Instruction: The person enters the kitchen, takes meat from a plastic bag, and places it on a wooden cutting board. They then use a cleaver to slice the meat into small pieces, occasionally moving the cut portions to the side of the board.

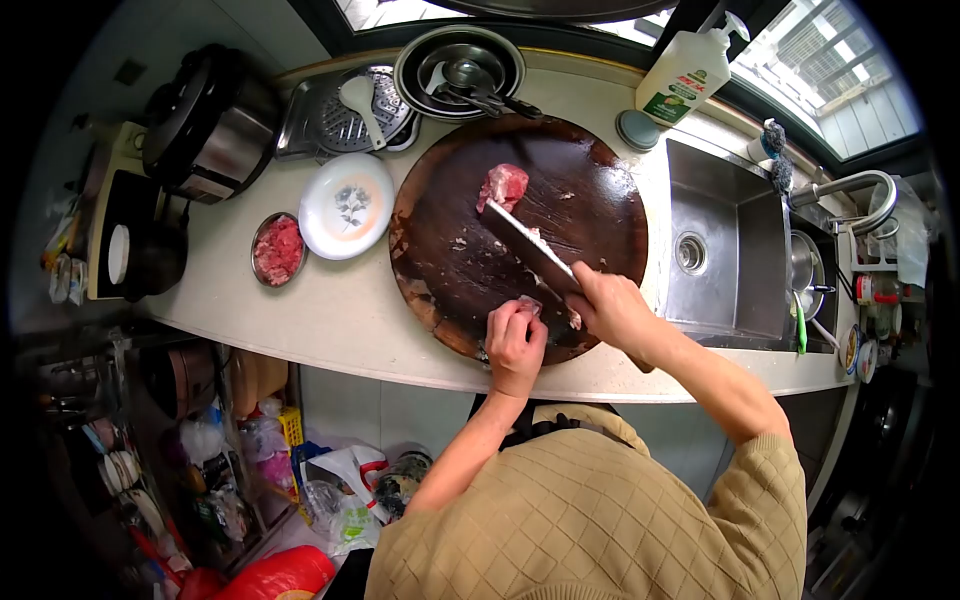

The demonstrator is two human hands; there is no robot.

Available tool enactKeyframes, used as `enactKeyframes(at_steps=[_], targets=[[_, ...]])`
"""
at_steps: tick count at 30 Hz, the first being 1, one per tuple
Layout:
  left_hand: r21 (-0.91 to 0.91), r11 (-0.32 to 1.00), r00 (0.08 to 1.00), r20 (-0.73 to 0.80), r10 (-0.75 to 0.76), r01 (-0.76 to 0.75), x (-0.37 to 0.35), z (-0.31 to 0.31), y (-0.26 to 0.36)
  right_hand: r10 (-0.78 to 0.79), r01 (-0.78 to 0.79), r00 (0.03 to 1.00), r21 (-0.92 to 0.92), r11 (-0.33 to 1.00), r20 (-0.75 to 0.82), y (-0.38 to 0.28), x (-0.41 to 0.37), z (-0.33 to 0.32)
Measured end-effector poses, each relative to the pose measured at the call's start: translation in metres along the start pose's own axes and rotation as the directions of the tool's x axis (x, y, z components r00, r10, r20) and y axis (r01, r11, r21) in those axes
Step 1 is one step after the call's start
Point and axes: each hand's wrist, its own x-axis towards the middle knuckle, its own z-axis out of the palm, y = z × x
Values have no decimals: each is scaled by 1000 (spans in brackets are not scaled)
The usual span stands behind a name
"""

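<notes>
My right hand [612,308] is wrapped round the handle of a cleaver [532,250], whose blade slants up and left over the round wooden chopping board [440,180]. Near the board's front edge, my left hand [515,345] has its fingers curled on a small pale piece of meat [530,305]. A larger chunk of red meat [503,187] lies by the far tip of the blade. Small scraps are scattered on the dark wood. To the left, a metal bowl [278,250] holds cut meat, beside a white plate [347,208] with a flower print.
A steel sink [720,250] with a faucet [855,185] is on the right. Behind the board stand nested metal bowls [460,70] with utensils, a jar lid [637,130] and a pump bottle [688,75]. A rice spoon [362,108] and an electric cooker [215,125] are at back left.
</notes>
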Motion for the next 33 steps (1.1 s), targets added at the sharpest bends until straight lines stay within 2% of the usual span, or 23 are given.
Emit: enactKeyframes(at_steps=[2, 6, 9, 13, 17, 20, 25, 31, 32, 33], targets=[[4, 1000, 1000, 3, -17, 17, -2, -1, 1, -121, 120, 993, -69, 990, -12, -3, -20, -2], [14, 999, 999, 8, -36, 35, -5, 1, -1, 3, 11, 993, -116, 993, 119, 7, -55, 4], [35, 999, 999, 2, -36, 36, -7, 2, -3, -51, 67, 993, -155, 986, 107, 23, -44, -11], [23, 1000, 1000, -5, -18, 18, -6, 3, -4, -177, 195, 980, -302, 933, 87, 5, -26, -15], [19, 1000, 1000, 15, -12, 11, -6, 3, -3, -195, 204, 979, -193, 960, 66, -7, -41, -2], [39, 999, 1000, 0, 29, -29, -2, 2, -1, -177, 208, 973, -221, 953, 151, -7, -56, 0], [8, 999, 999, 28, -40, 40, -2, 2, 1, -118, 195, 955, -274, 942, 272, -5, -75, -15], [33, 999, 1000, -6, -4, 4, 1, 6, -2, -283, 331, 939, -282, 901, 198, -15, -29, -2], [45, 999, 1000, -17, -10, 11, 1, 7, -2, -219, 288, 945, -302, 909, 243, -11, -16, 14], [52, 998, 1000, -10, -21, 22, 0, 7, -2, -257, 306, 947, -301, 903, 192, -7, -14, 18]])
